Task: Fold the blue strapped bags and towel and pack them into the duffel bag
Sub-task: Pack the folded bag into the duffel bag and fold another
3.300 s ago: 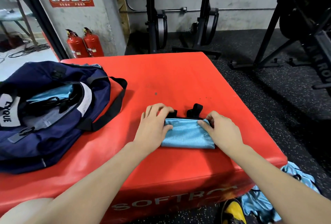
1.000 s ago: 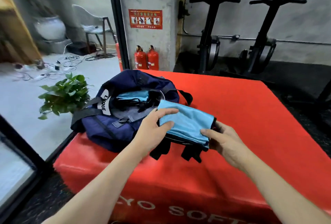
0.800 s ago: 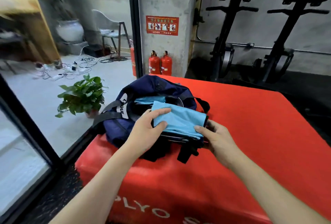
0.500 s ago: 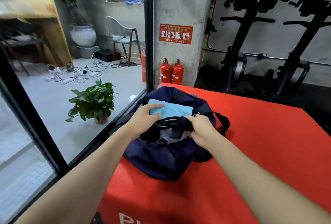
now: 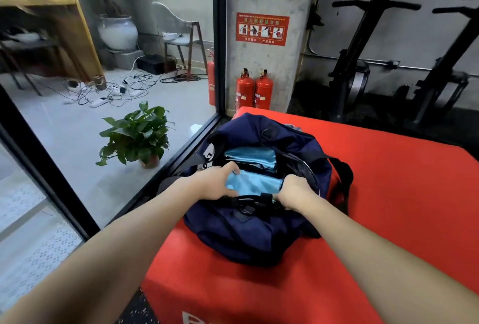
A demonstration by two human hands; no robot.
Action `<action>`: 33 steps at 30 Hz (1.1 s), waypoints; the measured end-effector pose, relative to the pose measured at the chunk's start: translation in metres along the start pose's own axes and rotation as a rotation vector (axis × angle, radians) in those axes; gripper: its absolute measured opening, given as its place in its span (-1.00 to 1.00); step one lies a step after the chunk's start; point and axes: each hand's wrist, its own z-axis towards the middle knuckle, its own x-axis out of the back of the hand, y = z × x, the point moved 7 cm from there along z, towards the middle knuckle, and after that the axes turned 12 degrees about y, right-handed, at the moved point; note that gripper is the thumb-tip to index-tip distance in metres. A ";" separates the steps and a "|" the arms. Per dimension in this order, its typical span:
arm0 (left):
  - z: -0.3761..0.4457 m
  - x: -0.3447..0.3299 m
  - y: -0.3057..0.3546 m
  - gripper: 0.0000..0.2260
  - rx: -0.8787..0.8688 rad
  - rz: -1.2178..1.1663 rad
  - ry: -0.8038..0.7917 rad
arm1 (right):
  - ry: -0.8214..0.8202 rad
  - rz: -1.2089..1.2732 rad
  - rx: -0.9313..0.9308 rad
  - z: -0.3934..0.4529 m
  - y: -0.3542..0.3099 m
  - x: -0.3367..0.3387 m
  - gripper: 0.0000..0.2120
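Folded blue strapped bag (image 5: 252, 182) sits mid-frame in the open navy duffel bag (image 5: 259, 233) on the red plyo box (image 5: 388, 194). Left hand (image 5: 217, 183) and right hand (image 5: 295, 192) both grip it. Risk: black straps snagging the rim, fold springing open. Fingertips hidden inside; towel not visible.

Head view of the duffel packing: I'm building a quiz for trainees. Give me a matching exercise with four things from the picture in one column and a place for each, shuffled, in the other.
Things:
1. navy duffel bag
2. folded light blue bag
3. potted plant
4. two fire extinguishers

Places:
A. on the grey floor beyond the glass partition
B. at the foot of the concrete pillar
C. on the red plyo box
D. in the duffel's open mouth, between the left hand and right hand

Pairs: 1-C, 2-D, 3-A, 4-B
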 end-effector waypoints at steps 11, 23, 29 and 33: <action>-0.019 0.011 0.007 -0.50 -0.137 -0.042 0.161 | 0.306 -0.166 0.214 -0.029 -0.008 0.018 -0.71; -0.023 0.003 0.005 -0.43 -0.279 0.093 0.201 | 0.518 -0.229 0.496 -0.053 -0.005 0.013 -0.52; -0.013 -0.005 -0.011 -0.43 -0.236 0.145 0.289 | 0.479 -0.304 0.461 -0.045 -0.008 0.009 -0.49; -0.014 -0.001 -0.006 -0.38 -0.236 0.184 0.260 | 0.502 -0.300 0.462 -0.048 -0.009 0.013 -0.53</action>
